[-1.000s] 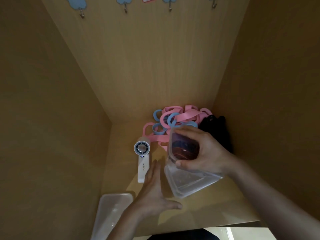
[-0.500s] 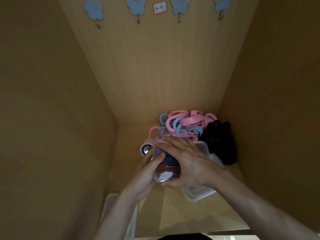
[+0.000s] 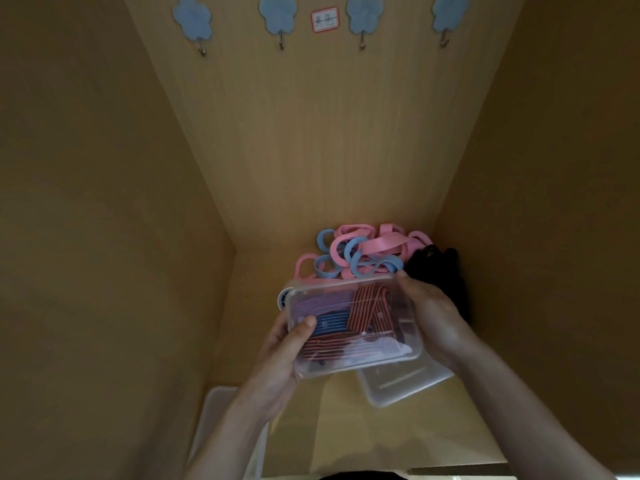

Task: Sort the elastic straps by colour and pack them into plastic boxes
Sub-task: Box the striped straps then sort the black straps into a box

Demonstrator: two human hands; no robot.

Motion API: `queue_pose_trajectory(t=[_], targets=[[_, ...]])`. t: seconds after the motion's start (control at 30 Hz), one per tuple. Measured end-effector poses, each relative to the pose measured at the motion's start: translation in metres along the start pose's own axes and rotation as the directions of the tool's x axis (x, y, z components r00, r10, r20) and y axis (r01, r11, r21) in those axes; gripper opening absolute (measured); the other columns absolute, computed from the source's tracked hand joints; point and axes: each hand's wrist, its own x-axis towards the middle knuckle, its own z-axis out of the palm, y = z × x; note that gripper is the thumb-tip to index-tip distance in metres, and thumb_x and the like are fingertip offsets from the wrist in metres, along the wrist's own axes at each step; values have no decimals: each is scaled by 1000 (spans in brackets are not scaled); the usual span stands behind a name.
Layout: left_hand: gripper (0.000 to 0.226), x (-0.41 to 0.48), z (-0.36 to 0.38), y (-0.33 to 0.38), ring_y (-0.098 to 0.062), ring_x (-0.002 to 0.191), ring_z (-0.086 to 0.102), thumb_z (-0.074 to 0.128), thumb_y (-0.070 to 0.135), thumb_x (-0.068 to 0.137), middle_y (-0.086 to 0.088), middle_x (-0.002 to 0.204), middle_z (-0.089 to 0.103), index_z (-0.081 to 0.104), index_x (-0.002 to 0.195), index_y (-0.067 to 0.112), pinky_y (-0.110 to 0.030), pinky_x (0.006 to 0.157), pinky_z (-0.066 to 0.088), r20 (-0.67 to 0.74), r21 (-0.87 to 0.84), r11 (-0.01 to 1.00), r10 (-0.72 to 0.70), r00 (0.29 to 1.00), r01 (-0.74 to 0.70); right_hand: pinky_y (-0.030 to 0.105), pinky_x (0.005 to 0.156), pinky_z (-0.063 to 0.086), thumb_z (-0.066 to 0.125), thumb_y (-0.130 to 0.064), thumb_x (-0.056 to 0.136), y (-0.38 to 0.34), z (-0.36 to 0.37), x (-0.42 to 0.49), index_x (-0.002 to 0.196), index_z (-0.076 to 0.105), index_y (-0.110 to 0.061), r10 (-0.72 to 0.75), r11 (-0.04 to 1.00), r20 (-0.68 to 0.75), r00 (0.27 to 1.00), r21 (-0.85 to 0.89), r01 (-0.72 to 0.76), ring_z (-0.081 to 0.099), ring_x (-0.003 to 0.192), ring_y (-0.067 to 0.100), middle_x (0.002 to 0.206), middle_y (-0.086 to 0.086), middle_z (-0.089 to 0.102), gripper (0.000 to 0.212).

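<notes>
- The left hand (image 3: 280, 355) grips the clear box (image 3: 356, 362) at its left end, thumb on top; the right hand (image 3: 433, 320) grips its right end.
- Inside it lie striped straps (image 3: 346, 317), red and blue.
- Behind it sits a heap of pink and blue straps (image 3: 363, 251), with black straps (image 3: 440, 271) beside; a second box (image 3: 405, 384) lies underneath.
- A moment ago the clear box stood on end; now it lies sideways.

Both hands are on the clear plastic box (image 3: 353, 327): left hand (image 3: 280, 358) grips its near-left corner, thumb on top, right hand (image 3: 433, 317) clasps the right end. Striped red and blue straps (image 3: 346, 320) fill it. Behind, pink and blue straps (image 3: 360, 252) pile beside black ones (image 3: 440, 271); another clear box (image 3: 408, 382) sits underneath.
</notes>
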Motion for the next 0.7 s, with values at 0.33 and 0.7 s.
queue_pose_trajectory(t=[0.33,0.7], targets=[[53,-9,-2,-5,-40,125,59,72,28,85,-22,135,61,60,134,14,-56,108,44,35,-40,999,2,999,-1,28,68,55,42,-26,108,16,17,-1,101,70,-11,-61,973,-21,998,222,64,74,80,17,93,9,77,33],[39,15,19,23,-24,88,75,58,48,96,-11,94,78,74,97,12,-40,85,58,-358,255,966,49,933,47,54,105,48,53,-40,101,17,33,8,121,68,-3,1,942,81,997,334,-28,68,111,38,117,22,71,45]])
